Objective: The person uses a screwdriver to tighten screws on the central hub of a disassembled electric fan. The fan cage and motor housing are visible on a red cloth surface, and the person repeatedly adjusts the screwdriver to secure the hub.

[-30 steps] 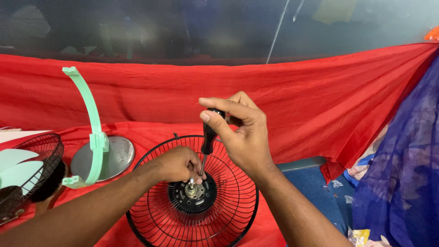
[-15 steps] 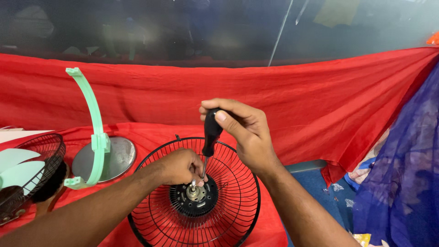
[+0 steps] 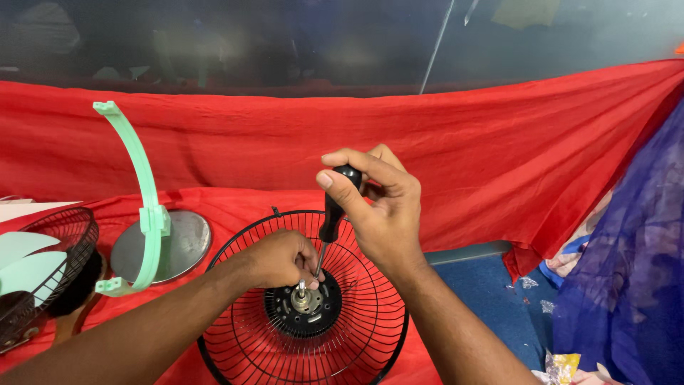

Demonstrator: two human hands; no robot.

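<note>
As the right hand (image 3: 381, 210) lowered its gripped screwdriver (image 3: 330, 214) onto the fan grille (image 3: 235, 349) hub, the left hand's (image 3: 278, 258) pinching fingers steadied the tip.

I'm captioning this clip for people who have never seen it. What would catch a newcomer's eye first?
First, the two hands at centre: the right hand holds a black-handled screwdriver upright, while the left hand steadies its tip at the motor hub of a round black wire fan guard. Behind it all hangs a bright red cloth, and a mint-green curved bracket stands at left.
</note>
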